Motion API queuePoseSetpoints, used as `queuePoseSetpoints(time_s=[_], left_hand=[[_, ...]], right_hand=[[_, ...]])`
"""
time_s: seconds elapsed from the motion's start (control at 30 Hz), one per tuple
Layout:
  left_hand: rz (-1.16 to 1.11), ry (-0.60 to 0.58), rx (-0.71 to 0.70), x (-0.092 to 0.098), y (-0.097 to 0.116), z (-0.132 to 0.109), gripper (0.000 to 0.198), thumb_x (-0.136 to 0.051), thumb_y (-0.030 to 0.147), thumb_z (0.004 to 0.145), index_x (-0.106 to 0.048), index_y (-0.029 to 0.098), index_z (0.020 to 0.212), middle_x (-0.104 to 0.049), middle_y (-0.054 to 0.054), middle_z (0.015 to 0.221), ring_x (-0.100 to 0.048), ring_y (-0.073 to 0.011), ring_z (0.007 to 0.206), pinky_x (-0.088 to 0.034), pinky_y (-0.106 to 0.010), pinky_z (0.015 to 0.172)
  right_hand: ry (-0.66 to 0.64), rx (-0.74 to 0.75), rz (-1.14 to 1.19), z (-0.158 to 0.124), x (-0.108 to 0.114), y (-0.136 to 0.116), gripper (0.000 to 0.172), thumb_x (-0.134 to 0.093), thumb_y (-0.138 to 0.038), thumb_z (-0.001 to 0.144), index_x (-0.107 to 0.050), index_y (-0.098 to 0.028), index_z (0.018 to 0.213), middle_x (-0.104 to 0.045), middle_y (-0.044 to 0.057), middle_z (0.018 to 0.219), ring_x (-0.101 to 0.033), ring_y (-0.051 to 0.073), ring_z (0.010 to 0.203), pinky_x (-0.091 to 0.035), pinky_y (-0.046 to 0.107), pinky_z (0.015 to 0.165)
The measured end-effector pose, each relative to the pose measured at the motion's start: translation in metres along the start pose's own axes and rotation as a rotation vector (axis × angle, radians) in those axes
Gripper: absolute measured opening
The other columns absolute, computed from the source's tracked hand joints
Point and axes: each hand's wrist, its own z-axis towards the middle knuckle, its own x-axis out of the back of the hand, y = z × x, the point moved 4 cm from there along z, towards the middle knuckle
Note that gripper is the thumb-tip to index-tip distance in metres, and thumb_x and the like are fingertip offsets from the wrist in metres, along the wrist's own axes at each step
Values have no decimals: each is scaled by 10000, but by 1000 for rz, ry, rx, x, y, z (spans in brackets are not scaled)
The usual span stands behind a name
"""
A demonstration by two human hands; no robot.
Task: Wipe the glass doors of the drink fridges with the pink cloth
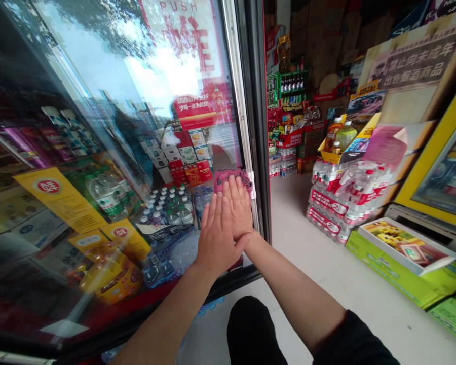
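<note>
Just below, a knee in dark trousers over a pale floor, then both bare hands flat against the glass door of a drinks fridge, fingers pressed together: left hand on bare glass, right hand with fingertips on a crumpled pink cloth bunched against the glass beside the door's metal edge. Farther right, shrink-wrapped water bottles stacked on the floor beside a green box, and beyond them, shelves of packaged goods against cardboard boxes.
</note>
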Motion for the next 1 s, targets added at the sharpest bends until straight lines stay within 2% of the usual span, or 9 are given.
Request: queuePoseSetpoints(time_s=[0.13,0.27,0.4,0.53,0.6,0.67,0.73,0.83,1.0], left_hand=[[-53,-78,23,0,3,-11,1186,-737,495,948,3,61,1767,-237,-316,1811,-181,-431,1726,-269,-640,1366],[-150,-148,50,4,6,-25,1120,-706,460,979,-10,107,1782,-224,-273,1828,-194,-400,1729,-264,-636,1374],[-366,-297,107,3,5,-49,1031,-675,405,998,-65,188,1800,-194,-194,1853,-185,-352,1739,-225,-611,1398],[-804,-436,326,1,3,-85,864,-618,446,1037,-239,250,1789,-230,-111,1853,-245,-325,1726,-215,-546,1419],[-1084,-444,526,3,3,-106,791,-615,521,1047,-359,276,1754,-295,-87,1835,-281,-315,1715,-207,-518,1425],[-1323,-402,742,7,4,-129,767,-669,589,1015,-477,294,1696,-367,-83,1809,-328,-323,1697,-225,-513,1420],[-1463,-315,922,17,5,-152,746,-732,624,967,-590,280,1613,-455,-114,1763,-439,-351,1639,-305,-536,1387],[-1512,-85,1125,44,1,-185,696,-815,654,883,-744,208,1413,-639,-182,1597,-651,-378,1447,-463,-556,1271],[-1241,319,1463,91,-13,-254,599,-925,619,775,-803,190,1175,-794,-133,1303,-766,-260,1145,-545,-401,1086]], right_hand=[[-6,-40,53,-17,-7,-1,710,-358,-281,1152,-99,-197,1807,-242,140,1854,-76,265,1768,-270,569,1406],[93,-141,114,-41,-16,-8,745,-375,-297,1154,-32,-205,1809,-259,193,1841,-124,302,1763,-277,646,1382],[66,-343,238,-83,-21,-20,746,-378,-355,1154,-57,-199,1809,-249,204,1844,-132,318,1761,-280,673,1377],[-68,-613,556,-137,-5,-38,667,-359,-368,1135,-293,-164,1767,-242,160,1855,-152,290,1758,-227,607,1417],[-100,-867,874,-163,6,-47,633,-457,-372,1088,-462,-176,1690,-341,128,1825,-274,276,1726,-249,540,1425],[-158,-1253,1290,-189,12,-61,546,-553,-344,1017,-629,-199,1538,-576,103,1683,-488,255,1616,-359,471,1386],[-282,-1569,1603,-209,19,-81,408,-578,-331,967,-739,-185,1312,-788,109,1393,-689,269,1412,-512,470,1277],[-485,-1731,1773,-227,33,-105,386,-509,-421,985,-758,-160,1120,-853,143,1120,-796,318,1202,-622,553,1123],[-615,-1942,2012,-240,51,-129,625,-379,-641,1035,-751,-164,1188,-826,173,1262,-730,311,1361,-571,536,1190]])
